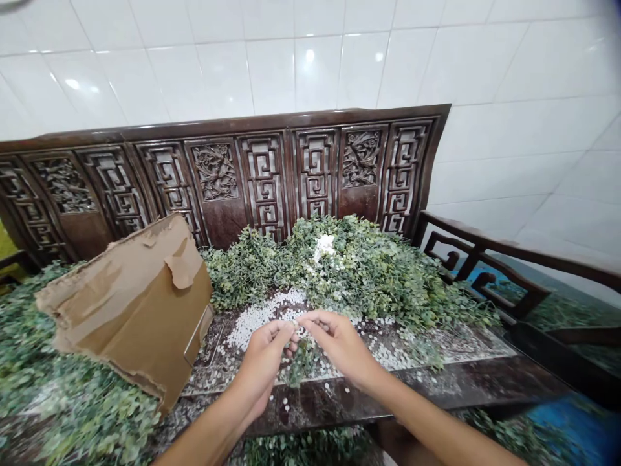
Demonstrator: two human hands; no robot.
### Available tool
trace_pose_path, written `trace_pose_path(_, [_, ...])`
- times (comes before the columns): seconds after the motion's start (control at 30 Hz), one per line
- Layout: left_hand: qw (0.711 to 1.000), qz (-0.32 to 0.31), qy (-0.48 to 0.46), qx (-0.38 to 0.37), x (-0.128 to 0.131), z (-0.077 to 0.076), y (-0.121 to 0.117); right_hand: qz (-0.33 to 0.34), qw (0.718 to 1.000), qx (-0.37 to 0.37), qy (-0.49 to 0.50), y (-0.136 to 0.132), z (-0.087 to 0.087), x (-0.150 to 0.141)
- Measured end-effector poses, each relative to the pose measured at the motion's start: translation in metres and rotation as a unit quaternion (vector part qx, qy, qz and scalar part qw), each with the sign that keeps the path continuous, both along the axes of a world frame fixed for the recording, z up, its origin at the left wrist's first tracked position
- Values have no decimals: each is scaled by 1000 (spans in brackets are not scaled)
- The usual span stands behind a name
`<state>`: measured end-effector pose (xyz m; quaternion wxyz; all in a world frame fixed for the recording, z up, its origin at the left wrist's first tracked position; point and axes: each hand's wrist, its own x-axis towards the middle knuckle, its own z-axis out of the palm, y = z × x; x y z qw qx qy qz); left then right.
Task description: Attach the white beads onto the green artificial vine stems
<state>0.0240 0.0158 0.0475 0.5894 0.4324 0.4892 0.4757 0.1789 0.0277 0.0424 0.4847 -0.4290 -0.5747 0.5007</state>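
Note:
My left hand point(262, 366) and my right hand point(339, 346) come together at the fingertips over the seat of a dark wooden bench point(388, 382). A sprig of artificial green leaves point(301, 366) hangs just below them. Small white pellets point(262, 323) lie scattered around both hands, thickest behind the fingertips. The fingers hide whatever lies between them, so I cannot tell if they hold a pellet or the sprig.
A torn cardboard sheet point(130, 310) leans at the left on heaped artificial foliage point(349, 272). Behind rises the bench's carved wooden backrest point(262, 175), before a white tiled wall point(310, 65). A wooden armrest point(499, 262) runs along the right.

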Motion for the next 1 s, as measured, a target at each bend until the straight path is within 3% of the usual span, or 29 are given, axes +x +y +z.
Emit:
trace_pose_path(0.03, [1000, 1, -4, 8, -1, 1, 1, -10, 995, -79, 63, 3, 0, 3])
trace_pose_path(0.1, [1000, 18, -16, 16, -3, 4, 4, -23, 955, -234, 182, 8, -1, 9])
trace_pose_path(0.2, [997, 54, -54, -33, -4, 9, 3, -12, 914, -331, 236, 8, -2, 17])
trace_pose_path(0.33, [995, 61, -69, -44, 0, 12, -1, -12, 912, -331, 242, 1, 1, 20])
trace_pose_path(0.53, [1000, 23, -8, -19, 2, 13, -1, 107, 938, -283, 168, -1, -4, 22])
trace_pose_path(0.63, [999, -10, -25, -20, 0, 17, -3, 115, 946, -269, 143, -1, -6, 21])
trace_pose_path(0.77, [999, -33, -30, -15, -1, 17, -4, 122, 935, -289, 168, -3, -4, 18])
trace_pose_path(0.87, [999, -34, 25, -14, 0, 13, -4, 140, 934, -277, 177, -7, -1, 13])
trace_pose_path(1.0, [988, -68, 137, 7, 1, 11, -5, 144, 958, -213, 123, -10, 6, 9])
